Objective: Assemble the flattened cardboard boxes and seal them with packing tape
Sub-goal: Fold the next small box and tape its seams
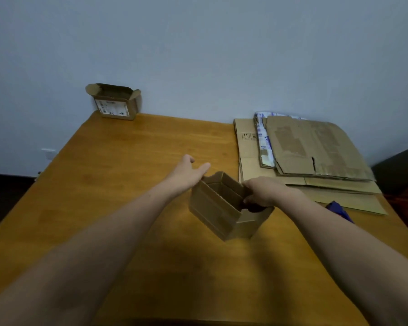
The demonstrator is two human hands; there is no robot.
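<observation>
A small brown cardboard box (222, 211) is held tilted above the middle of the wooden table (118, 165), its open top facing me. My right hand (263, 192) grips the box's right wall, fingers curled over the rim into the opening. My left hand (189, 171) is at the box's far left corner with its fingers straight and spread, touching a flap or just beside it. A stack of flattened cardboard boxes (313, 151) lies at the table's right side. No tape roll is clearly visible.
An assembled open box (114, 102) with a white label stands at the table's far left corner by the wall. A blue object (339, 209) lies partly hidden behind my right forearm. A dark seat (400, 168) sits off the right edge.
</observation>
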